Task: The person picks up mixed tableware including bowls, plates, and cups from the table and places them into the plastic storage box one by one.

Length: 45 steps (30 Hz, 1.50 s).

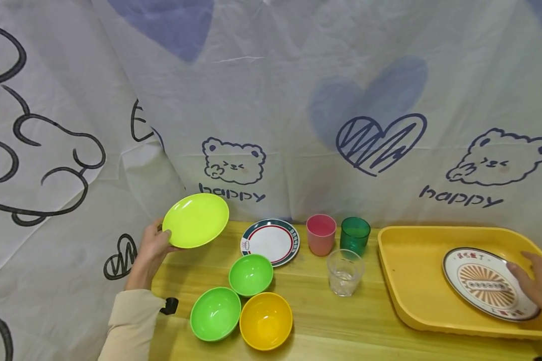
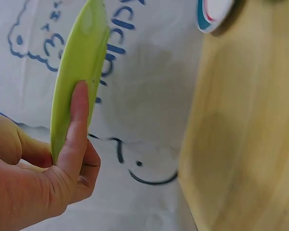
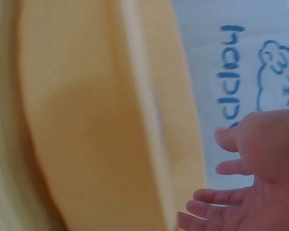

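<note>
In the head view my left hand (image 1: 155, 243) pinches the lower left rim of a yellow-green plate (image 1: 196, 220) and holds it tilted above the table's left side. The left wrist view has the plate (image 2: 79, 77) edge-on, with a finger of the left hand (image 2: 53, 178) along its face. At the far right my right hand (image 1: 539, 281) is over the yellow tray (image 1: 411, 281), overlapping the edge of a white plate with a sunburst pattern (image 1: 488, 283). Spread, relaxed fingers of the right hand (image 3: 260, 178) hold nothing in the right wrist view.
Two green bowls (image 1: 251, 275) (image 1: 215, 314) and an orange bowl (image 1: 266, 321) stand front centre. A green-rimmed white plate (image 1: 271, 241) lies behind them. A pink cup (image 1: 321, 234), a green cup (image 1: 355, 235) and a clear cup (image 1: 345, 273) stand left of the tray. Printed cloth hangs behind.
</note>
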Tool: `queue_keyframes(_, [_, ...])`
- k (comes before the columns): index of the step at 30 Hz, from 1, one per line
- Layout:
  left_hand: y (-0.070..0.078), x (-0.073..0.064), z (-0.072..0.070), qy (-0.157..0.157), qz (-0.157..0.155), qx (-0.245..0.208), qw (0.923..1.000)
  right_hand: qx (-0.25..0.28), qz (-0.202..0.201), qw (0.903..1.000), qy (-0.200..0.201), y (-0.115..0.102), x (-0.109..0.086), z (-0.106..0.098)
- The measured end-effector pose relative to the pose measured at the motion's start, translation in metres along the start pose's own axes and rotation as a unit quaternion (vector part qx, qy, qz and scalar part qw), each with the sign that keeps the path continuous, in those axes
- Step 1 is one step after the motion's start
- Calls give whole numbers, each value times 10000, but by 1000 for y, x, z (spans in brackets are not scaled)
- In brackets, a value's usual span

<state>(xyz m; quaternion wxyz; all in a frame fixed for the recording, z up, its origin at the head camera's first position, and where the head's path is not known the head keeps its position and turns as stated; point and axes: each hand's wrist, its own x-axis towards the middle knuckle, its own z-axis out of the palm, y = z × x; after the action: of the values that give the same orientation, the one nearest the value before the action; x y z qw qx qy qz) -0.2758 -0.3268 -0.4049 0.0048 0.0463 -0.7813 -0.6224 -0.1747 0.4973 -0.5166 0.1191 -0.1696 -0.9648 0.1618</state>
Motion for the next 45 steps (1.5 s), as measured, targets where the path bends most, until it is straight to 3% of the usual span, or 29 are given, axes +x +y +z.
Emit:
queue_keyframes(2, [4, -2, 4, -8, 104, 38, 9999, 158, 98, 9998, 39, -3, 3, 2])
queue_keyframes(5, [11, -6, 12, -5, 291, 75, 9995, 381, 123, 9991, 103, -30, -8, -13])
queue_keyframes(9, [20, -12, 23, 11, 431, 0, 9991, 625, -228, 9976, 173, -74, -29, -40])
queue_keyframes(12, [26, -18, 32, -11, 515, -169, 9985, 866, -477, 9948, 235, -94, -38, -51])
queue_keyframes(18, [32, -24, 47, -153, 619, -440, 9970, 1376, -905, 9852, 468, -108, -44, -55])
queue_keyframes(28, [39, -37, 66, -372, 709, -573, 9951, 1616, -720, 9828, 530, -138, -56, -60])
queue_keyframes(33, [41, -46, 79, -419, 707, -759, 9937, 1900, -674, 9784, 456, -153, -62, -58])
queue_keyframes(38, [46, -52, 94, -435, 672, -986, 9919, 2169, -878, 9713, 436, -170, -64, -59])
queue_keyframes(45, [49, -56, 115, -683, 711, -1378, 9855, 2556, -1073, 9607, 130, -192, -66, -60])
